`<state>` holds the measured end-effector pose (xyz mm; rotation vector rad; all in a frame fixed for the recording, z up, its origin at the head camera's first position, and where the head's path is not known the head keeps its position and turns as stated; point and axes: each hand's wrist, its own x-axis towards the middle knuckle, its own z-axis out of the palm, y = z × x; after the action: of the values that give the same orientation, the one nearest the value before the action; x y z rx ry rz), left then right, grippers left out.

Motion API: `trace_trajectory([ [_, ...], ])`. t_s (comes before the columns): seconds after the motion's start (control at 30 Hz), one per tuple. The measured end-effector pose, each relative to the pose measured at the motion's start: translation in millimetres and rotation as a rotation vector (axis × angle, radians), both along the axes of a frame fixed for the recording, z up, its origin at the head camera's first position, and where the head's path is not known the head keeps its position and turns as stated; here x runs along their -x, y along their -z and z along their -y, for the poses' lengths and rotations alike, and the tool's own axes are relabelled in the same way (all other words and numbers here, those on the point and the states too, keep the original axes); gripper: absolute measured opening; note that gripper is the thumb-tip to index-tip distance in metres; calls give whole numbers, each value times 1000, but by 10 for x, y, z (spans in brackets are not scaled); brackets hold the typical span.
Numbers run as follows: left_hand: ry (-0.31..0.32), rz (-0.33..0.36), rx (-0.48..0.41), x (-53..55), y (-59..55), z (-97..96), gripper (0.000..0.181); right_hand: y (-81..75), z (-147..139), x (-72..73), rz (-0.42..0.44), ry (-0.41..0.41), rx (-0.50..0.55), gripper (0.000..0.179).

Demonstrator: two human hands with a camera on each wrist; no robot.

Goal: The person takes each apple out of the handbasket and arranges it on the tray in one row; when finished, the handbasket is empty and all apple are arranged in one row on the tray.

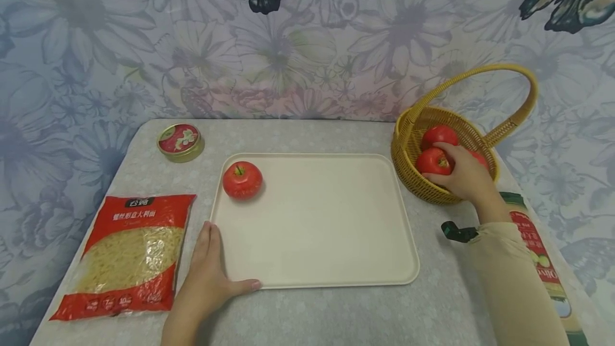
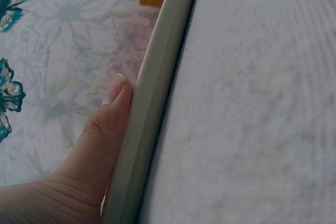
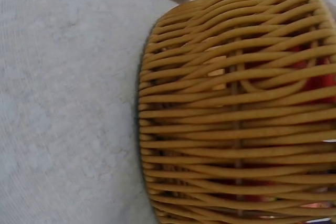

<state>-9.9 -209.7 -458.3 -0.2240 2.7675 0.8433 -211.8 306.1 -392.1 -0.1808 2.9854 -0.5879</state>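
Observation:
My right hand point(image 1: 466, 172) reaches into a yellow woven basket point(image 1: 423, 188) and grips a red tomato point(image 1: 432, 161), with thumb and fingers on its sides. More red tomatoes lie around it, one behind point(image 1: 441, 135) and one partly hidden by the hand. The basket's wall point(image 3: 236, 114) fills much of the right wrist view and hides that hand. My left hand point(image 1: 206, 271) rests at the near left corner of a cream tray point(image 1: 317, 228), fingers straight along its side and thumb point(image 2: 100, 135) against the front edge. On the tray's far left sits one tomato point(image 1: 242, 180).
A red bag of spiral pasta point(image 1: 129, 255) lies left of the tray, with a round tin point(image 1: 180, 143) behind it. At the right, a bottle with a red olive label point(image 1: 533, 239) lies partly under the right sleeve point(image 1: 514, 276). A flowered wall covering backs the table.

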Motion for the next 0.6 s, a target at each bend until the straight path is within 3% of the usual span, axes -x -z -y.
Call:
trace_trajectory([
  [0.3, -1, -2, 11, -7, -6, 7, 163, -273, 183, -205, -155, 65, 37, 98],
  [0.6, -9, 20, 11, 9, -10, 0, 164, -566, 684, -444, -216, -80, 77, 88],
])
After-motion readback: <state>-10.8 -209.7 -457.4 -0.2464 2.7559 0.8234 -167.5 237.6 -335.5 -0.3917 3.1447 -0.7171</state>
